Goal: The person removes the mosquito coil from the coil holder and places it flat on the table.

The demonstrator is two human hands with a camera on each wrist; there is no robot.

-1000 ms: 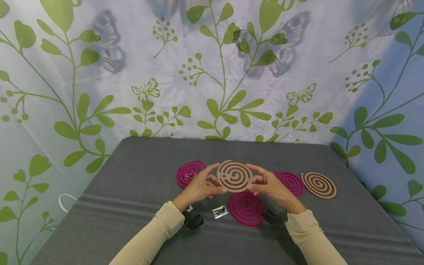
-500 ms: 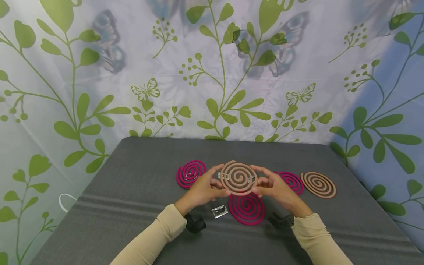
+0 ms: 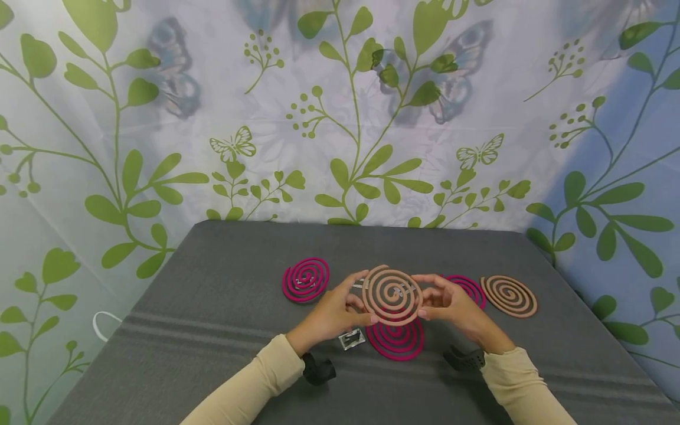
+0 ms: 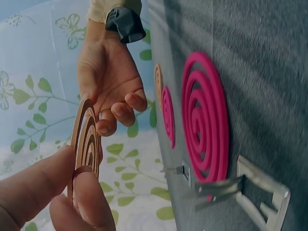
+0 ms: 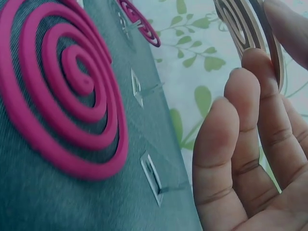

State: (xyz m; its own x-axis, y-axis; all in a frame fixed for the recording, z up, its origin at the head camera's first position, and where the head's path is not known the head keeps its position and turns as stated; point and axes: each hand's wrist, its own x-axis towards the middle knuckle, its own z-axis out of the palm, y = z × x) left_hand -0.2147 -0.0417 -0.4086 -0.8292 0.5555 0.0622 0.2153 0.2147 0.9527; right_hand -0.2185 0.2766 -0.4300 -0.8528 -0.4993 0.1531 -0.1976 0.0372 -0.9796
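Between my two hands a tan mosquito coil is held up above the table, its flat face toward the head camera. My left hand pinches its left edge; in the left wrist view, thumb and fingers grip the rim of the coil. The right hand pinches the opposite edge between thumb and index finger, its other fingers loosely bent in the right wrist view. Below and nearer the body lies a pink mosquito coil, partly covered by the held one in the head view. A small metal coil stand lies left of it.
Another pink coil lies at the left, with a metal stand showing through it. On the right are a pink coil, partly behind the right hand, and a tan coil. More metal stands lie beyond the held coil on the grey table.
Both hands have moved the held tan coil to the right and a little lower in the head view. The coils and stands on the table have stayed put.
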